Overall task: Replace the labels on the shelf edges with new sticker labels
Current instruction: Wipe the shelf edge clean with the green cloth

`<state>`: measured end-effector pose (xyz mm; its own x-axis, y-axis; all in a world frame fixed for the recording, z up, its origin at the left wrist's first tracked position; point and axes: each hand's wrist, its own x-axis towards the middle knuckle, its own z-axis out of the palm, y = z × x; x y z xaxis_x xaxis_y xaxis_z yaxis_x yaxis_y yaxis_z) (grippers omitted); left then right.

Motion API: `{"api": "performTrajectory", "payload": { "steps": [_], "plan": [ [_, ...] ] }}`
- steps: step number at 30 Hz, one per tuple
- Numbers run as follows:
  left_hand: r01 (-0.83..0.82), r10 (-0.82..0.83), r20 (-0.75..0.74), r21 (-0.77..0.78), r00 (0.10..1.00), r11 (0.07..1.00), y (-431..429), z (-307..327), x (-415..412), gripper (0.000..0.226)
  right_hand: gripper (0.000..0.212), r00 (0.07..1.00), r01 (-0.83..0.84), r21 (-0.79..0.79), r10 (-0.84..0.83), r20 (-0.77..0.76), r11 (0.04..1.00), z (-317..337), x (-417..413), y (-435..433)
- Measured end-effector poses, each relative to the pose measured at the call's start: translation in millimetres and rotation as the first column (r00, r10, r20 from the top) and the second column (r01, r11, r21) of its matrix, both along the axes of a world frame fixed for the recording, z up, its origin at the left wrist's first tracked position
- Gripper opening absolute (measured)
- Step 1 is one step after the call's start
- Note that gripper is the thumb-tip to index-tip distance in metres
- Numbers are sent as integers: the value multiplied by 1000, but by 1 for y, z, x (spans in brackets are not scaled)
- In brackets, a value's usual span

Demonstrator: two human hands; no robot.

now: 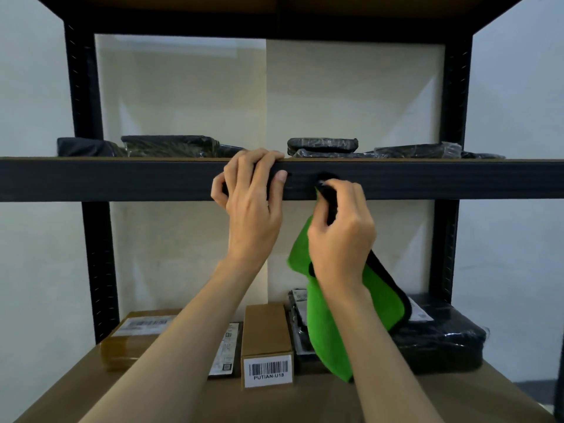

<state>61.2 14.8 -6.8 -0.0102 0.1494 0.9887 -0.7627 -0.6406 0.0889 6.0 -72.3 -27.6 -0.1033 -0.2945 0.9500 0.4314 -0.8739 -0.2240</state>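
L grip (250,206) curled over shelf edge (442,180) — R grip (341,239) pinching green cloth (326,331) against it.

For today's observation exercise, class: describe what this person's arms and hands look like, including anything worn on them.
Both forearms are bare to the picture's bottom edge; no sleeves show. The left hand and the right hand wear no gloves, and no ring, watch or wristband is visible on either.

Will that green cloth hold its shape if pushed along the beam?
Probably not: the cloth hangs in loose folds below the right hand, so it looks floppy and light. Only the bunched part in the grip likely presses firmly.
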Motion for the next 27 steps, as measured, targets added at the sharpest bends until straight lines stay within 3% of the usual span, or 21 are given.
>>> {"api": "performTrajectory", "payload": {
  "steps": [5,11,17,22,27],
  "plan": [
    [9,-9,-18,8,1000,1000,2,0,-1,23,17,997,9,-136,-19,-70,991,-3,-2,-2],
    [18,-17,-29,16,999,1000,3,0,-2,23,15,1000,6,18,-6,-14,1000,-1,-3,0],
    [44,-41,-63,51,997,998,8,0,-3,25,18,990,-85,-140,68,-128,986,-21,-7,-7],
    [45,-42,-51,48,998,998,7,0,-3,25,16,1000,-17,103,18,-10,995,-30,-21,-38],
    [38,-36,-59,41,998,998,5,0,-4,25,14,998,2,163,-12,59,987,5,-10,-30]
  ]
}}
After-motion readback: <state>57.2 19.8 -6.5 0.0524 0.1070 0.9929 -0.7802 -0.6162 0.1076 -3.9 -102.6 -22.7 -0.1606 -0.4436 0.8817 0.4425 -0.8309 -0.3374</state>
